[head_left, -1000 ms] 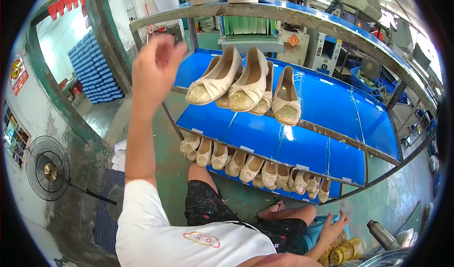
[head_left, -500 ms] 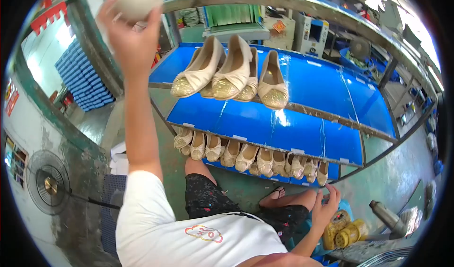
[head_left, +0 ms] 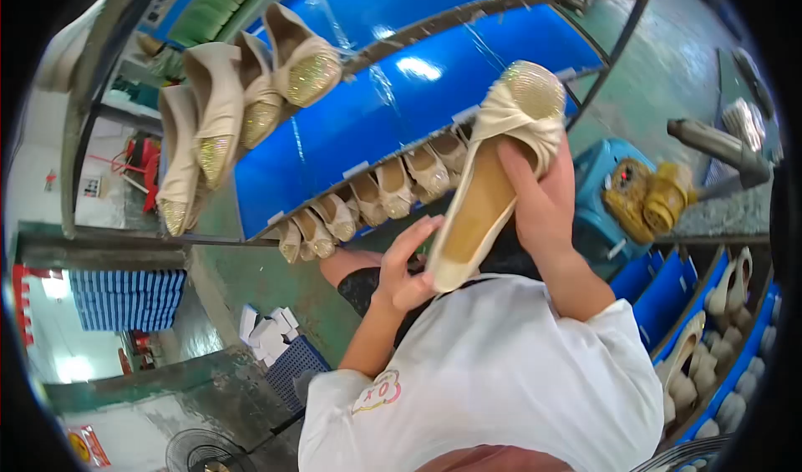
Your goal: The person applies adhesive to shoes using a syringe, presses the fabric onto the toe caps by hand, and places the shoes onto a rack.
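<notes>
A cream flat shoe [head_left: 476,213] with a glittery toe and twisted fabric is tilted in front of my shirt, its toe up and its insole towards me. My right hand [head_left: 543,192] grips it near the toe, with the thumb inside the opening and the other fingers hidden behind. At the heel end, my left hand [head_left: 401,271] is curved against the shoe with thumb and fingers around the heel area; the exact contact is partly hidden. Several matching shoes [head_left: 219,109] stand on the upper rack level to the left.
Below the blue shelf [head_left: 334,129] is a row of similar shoes [head_left: 393,190]. To the right are a blue-and-yellow machine [head_left: 622,188] and a blue-sided rack [head_left: 723,388] holding shoes. A fan [head_left: 205,451] and a dark blue crate [head_left: 296,372] lie lower left.
The view has turned and dropped. My left hand has brought a shoe down from the upper left to my body, and my right hand has risen and taken hold of it.
</notes>
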The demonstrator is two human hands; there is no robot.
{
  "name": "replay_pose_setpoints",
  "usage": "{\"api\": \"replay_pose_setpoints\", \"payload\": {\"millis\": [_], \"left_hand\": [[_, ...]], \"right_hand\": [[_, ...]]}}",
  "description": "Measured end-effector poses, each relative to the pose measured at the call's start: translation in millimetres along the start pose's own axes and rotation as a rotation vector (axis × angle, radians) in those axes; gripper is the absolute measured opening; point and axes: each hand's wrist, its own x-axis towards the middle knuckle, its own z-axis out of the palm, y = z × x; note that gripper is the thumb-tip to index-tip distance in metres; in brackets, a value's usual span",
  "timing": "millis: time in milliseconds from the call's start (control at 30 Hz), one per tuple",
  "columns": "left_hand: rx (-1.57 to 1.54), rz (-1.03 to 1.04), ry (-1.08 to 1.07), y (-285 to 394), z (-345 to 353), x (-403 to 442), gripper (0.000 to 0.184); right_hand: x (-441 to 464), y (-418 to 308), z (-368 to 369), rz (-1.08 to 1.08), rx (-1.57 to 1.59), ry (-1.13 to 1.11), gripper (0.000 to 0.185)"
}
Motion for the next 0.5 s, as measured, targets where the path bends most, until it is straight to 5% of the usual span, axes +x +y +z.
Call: {"api": "replay_pose_setpoints", "payload": {"millis": [67,167,500], "left_hand": [[-0.1,0.008,0.014,-1.6,2.6,4.3,0.111],[-0.285,-0.315,0.1,4.0,-4.4,19.9,0.112],[-0.464,-0.511,0.21,22.5,5.9,107.3,0.049]], "right_hand": [[3.2,12.0,-5.3,-0.128,-0.051,-0.001,0.052],[-7.4,20.9,-8.9,-0.452,-0.459,-0.135,0.047],[-16.5,20.7,-7.3,-0.594,-0.38,-0.283,0.049]]}}
